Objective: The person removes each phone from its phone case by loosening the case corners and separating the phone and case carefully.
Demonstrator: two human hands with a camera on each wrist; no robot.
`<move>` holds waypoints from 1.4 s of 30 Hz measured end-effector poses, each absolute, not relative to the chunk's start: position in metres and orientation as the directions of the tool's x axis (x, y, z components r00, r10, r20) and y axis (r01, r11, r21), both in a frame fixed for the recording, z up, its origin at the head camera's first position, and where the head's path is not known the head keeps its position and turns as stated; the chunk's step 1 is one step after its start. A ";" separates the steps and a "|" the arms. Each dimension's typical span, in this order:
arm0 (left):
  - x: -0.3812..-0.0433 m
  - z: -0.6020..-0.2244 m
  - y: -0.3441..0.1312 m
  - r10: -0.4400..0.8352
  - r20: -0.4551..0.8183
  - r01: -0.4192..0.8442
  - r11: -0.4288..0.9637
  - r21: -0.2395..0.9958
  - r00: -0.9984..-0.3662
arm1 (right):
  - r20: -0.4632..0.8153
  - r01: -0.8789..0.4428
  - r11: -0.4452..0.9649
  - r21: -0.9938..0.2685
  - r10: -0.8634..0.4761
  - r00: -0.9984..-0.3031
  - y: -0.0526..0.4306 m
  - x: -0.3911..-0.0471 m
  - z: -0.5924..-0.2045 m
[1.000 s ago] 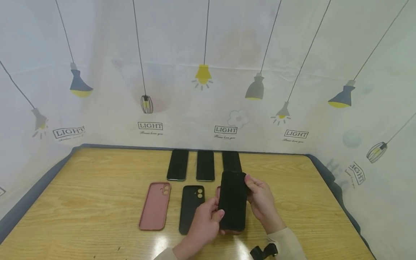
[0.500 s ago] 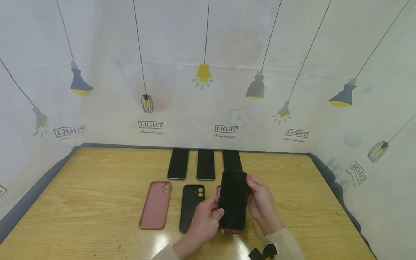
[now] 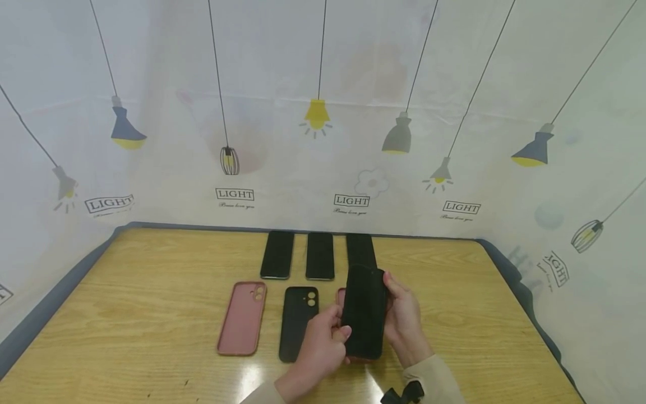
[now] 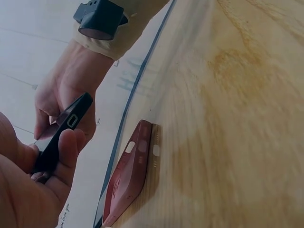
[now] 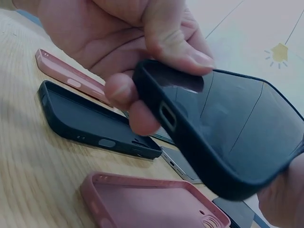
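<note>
Both hands hold a phone (image 3: 363, 314) with a black screen, seated in a black case, tilted above the table. Its case rim and port cutout show in the right wrist view. My left hand (image 3: 323, 345) pinches the lower left edge, thumb on the front and fingers curled beneath. On the upper right edge, my right hand (image 3: 407, 317) grips with the thumb at the side; its other fingers are mostly hidden behind the phone. Under the held phone lies a pink phone case (image 5: 152, 204), largely covered in the head view.
Left of the hands lie another pink case (image 3: 241, 320) and a black case (image 3: 298, 306), open sides up. Behind them a left phone (image 3: 277, 255), a middle phone (image 3: 320, 256) and a right phone (image 3: 360, 248) line the wooden table's (image 3: 151, 292) back edge, before a lamp-printed curtain (image 3: 282, 112).
The held phone has shifted slightly right and changed its tilt a little. Both hands have moved with it, keeping their grip; the right wrist has swung slightly inward. The cases and other phones stay put.
</note>
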State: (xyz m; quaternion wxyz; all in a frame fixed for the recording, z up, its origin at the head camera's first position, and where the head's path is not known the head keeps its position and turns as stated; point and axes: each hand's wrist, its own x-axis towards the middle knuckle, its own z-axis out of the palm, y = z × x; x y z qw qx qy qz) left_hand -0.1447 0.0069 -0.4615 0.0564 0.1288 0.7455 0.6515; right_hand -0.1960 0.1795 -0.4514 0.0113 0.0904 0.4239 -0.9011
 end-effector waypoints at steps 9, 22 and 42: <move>-0.141 -0.463 0.010 0.243 0.105 0.143 0.142 0.980 -0.964 | -0.212 0.157 -0.588 -0.793 0.025 -0.977 0.176 -0.195 -0.451; -0.138 -0.463 0.011 0.242 0.127 0.173 0.183 0.968 -0.962 | -0.252 0.205 -0.545 -0.813 0.014 -0.968 0.176 -0.193 -0.448; -0.144 -0.458 0.003 0.229 0.106 0.130 0.094 0.987 -0.968 | -0.210 0.221 -0.488 -0.845 -0.079 -0.975 0.175 -0.197 -0.441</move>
